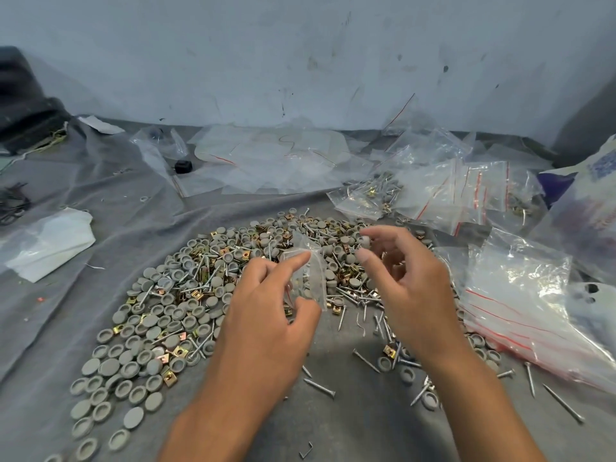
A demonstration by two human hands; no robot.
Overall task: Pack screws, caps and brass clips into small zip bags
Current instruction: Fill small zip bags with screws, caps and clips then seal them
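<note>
Head view: left hand (pixel 266 305) pinches crinkly clear zip bag (pixel 308 275) (right hand (pixel 400 278) loose, empty).

Both forearms are seen bare; no sleeves, gloves, rings or watch are worn on left hand (pixel 266 315) or right hand (pixel 410 288).

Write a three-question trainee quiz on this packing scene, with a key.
1. True or false: the left hand holds a small clear zip bag.
2. Which side of the cloth holds the stack of empty red-striped bags? A left, B right.
3. Fill in: the right hand hovers above the pile of grey caps, screws and brass ____.

Key: 1 true; 2 B; 3 clips.
</note>
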